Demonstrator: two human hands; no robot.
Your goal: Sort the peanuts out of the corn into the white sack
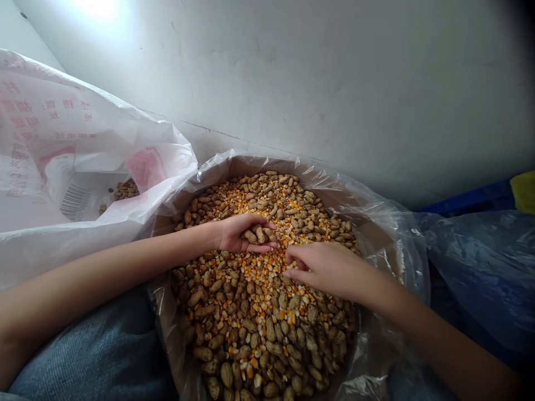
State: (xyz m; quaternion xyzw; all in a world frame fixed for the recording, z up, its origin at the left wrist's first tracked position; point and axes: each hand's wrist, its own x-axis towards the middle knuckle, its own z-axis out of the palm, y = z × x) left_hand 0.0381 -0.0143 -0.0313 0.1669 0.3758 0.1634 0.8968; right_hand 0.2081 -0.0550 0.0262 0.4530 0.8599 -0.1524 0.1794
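Unshelled peanuts (276, 334) and loose orange and white corn kernels (261, 273) lie mixed in a container lined with clear plastic (359, 195). Over the middle of the mix, my left hand (242, 233) is palm up, its fingers curled round several peanuts (259, 235). To its right, my right hand (320, 266) points down at the kernels, back of the hand up. Its thumb and fingertips are bent with a small gap between them, and nothing shows in them.
A white woven sack (96, 139) with red print stands open at the left, some peanuts (126, 189) inside. A pale wall (313, 83) rises behind. Blue plastic (485, 262) and a yellow-green item (524, 192) are at the right.
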